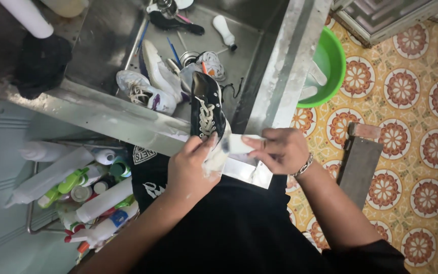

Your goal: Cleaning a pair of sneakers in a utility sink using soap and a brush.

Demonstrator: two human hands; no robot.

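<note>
I had the black shoe point(207, 104) over the front edge of the steel sink point(102, 45), toe pointing away from me, its white laces facing up. My left hand point(191, 170) was wrapped around the heel end, fingers closed on it from the side. My right hand point(278, 149) pinched a small white pad point(238, 144) between thumb and fingers and pressed it against the shoe's side, just beside my left thumb. A bracelet point(304, 166) sat on my right wrist.

Inside the sink lay a pair of white sneakers point(150, 83), one on its side with its laces showing, along with a white bottle point(224, 31), a few thin brushes or pens and some small metal parts I could not make out. A black cloth point(41, 63) was heaped on the worn counter to the left of the basin.

Below the counter, a wire rack point(29, 213) was crammed with white spray bottles and tubes point(97, 203), some with green or blue caps. To the right of the sink stood a green plastic basin point(330, 66) holding something pale. The floor point(422, 101) was yellow tile patterned with red and white round flowers, and a dark wooden stool point(360, 162) stood on it near my right arm.
</note>
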